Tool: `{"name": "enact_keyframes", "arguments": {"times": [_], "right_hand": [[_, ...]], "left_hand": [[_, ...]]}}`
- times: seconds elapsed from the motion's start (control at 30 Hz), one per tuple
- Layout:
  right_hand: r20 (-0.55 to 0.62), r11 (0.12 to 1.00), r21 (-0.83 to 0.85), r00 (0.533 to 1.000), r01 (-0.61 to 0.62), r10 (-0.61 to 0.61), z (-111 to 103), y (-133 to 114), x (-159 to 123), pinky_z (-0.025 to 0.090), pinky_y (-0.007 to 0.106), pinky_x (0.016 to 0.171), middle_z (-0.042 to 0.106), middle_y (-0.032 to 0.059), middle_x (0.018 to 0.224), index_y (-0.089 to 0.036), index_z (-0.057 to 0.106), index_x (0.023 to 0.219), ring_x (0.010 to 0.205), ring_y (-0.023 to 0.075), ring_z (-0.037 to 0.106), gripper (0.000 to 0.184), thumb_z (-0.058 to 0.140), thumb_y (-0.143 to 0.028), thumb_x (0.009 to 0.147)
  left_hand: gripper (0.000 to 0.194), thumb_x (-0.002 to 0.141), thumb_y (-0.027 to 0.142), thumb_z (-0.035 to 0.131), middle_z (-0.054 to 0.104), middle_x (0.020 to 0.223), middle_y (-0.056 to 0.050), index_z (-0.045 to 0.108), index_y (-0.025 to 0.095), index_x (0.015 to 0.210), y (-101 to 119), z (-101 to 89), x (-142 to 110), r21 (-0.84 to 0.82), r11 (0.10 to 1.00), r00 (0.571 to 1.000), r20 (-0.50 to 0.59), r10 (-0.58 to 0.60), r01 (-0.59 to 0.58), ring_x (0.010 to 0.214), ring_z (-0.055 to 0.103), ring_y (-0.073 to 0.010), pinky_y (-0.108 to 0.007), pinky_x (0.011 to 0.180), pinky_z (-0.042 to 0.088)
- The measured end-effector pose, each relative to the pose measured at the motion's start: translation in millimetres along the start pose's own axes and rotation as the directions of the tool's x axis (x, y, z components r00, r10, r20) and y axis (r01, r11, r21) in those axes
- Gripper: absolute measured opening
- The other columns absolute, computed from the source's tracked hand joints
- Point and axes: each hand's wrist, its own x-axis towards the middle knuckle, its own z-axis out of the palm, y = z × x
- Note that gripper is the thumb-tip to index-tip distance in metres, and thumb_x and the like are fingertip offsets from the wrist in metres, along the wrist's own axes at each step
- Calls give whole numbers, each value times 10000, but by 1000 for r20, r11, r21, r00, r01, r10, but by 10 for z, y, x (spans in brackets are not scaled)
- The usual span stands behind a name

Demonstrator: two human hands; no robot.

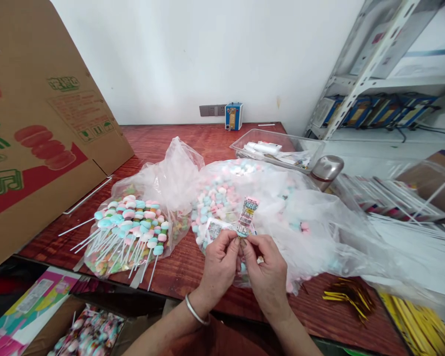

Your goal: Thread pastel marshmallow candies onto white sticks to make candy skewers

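My left hand and my right hand meet in front of me, thumbs and fingertips pinched together. Between them they grip the lower end of a printed candy wrapper, which stands upright with its top edge pointing away from me; what is inside it is hard to make out. Just behind lies a clear bag of pink, blue and white marshmallows, with another printed wrapper on it. To the left, a pile of marshmallow skewers on white sticks rests on a bag of coloured gummy candies.
A large cardboard box stands at the left. Further back are a clear plastic tray, a metal flask and a small blue device. Gold ties and yellow packets lie right. Below left, a box holds wrapped candies.
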Motion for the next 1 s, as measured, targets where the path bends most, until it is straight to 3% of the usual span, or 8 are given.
{"name": "enact_keyframes", "arguments": {"times": [0.17, 0.33, 0.5, 0.7, 0.8, 0.9, 0.97, 1.0], "right_hand": [[18, 996, 64, 997, -70, 69, -24, -68, 3, 432, 275, 627, 565, -3, 761, -202, 613, 848, 679, 151, 523, 103, 567, -256, 922], [414, 905, 317, 900, -283, 137, -213, -200, 95, 423, 251, 566, 543, -20, 712, -204, 577, 771, 646, 140, 513, 152, 550, -261, 910], [145, 991, 42, 980, 128, -133, -429, -297, 261, 441, 241, 605, 577, -8, 781, -207, 616, 871, 674, 125, 537, 125, 548, -105, 893], [15, 750, -376, 813, 544, -582, -604, -264, 343, 513, 291, 808, 644, 70, 954, -172, 631, 1061, 859, 166, 619, 263, 612, -7, 857], [72, 597, -511, 722, 619, -688, -729, -240, 395, 521, 346, 822, 658, 104, 942, -138, 644, 1093, 837, 204, 625, 300, 676, -15, 822], [89, 461, -622, 643, 633, -761, -877, -228, 439, 524, 397, 794, 673, 146, 912, -92, 664, 1086, 801, 247, 628, 357, 772, -39, 750], [194, 366, -578, 559, 729, -806, -916, -214, 412, 522, 396, 775, 692, 142, 878, -96, 681, 1064, 793, 259, 635, 357, 798, -50, 729], [260, 323, -509, 500, 798, -826, -901, -204, 375, 518, 390, 781, 706, 121, 856, -120, 692, 1045, 797, 257, 641, 324, 786, -53, 743]], "left_hand": [[176, 925, 329, 567, 634, 761, -9, 679, 192, 930, 13, -59, 34, -4, 990, 990, -3, 141, -141, 704, 578, -139, -254, 687, 469], [171, 889, 210, 617, 644, 1132, -69, 748, 222, 779, 279, -322, 135, 84, 888, 880, 203, 430, -453, 1185, 537, -244, -381, 1032, 389], [196, 906, 143, 553, 643, 974, -64, 731, 223, 930, 559, -455, -47, 309, 748, 809, 182, 560, -587, 950, 592, -177, -308, 857, 439], [465, 987, 339, 400, 451, 520, 14, 610, 159, 613, 671, -457, -404, 412, 845, 866, 487, 112, -341, 500, 397, -94, -258, 519, 278], [547, 978, 425, 398, 464, 478, 10, 634, 156, 565, 686, -498, -468, 492, 863, 894, 429, -130, -111, 451, 371, -87, -246, 475, 255], [446, 913, 510, 499, 606, 546, -17, 762, 167, 804, 683, -529, -489, 349, 914, 772, 516, -370, 205, 437, 458, -104, -229, 473, 338], [514, 877, 594, 507, 736, 777, -73, 732, 196, 1112, 668, -503, -466, 64, 897, 653, 663, -367, 438, 552, 604, -149, -258, 574, 458], [593, 871, 641, 475, 754, 947, -107, 682, 207, 1218, 661, -478, -436, -93, 859, 655, 689, -310, 504, 687, 671, -182, -298, 683, 503]]}}
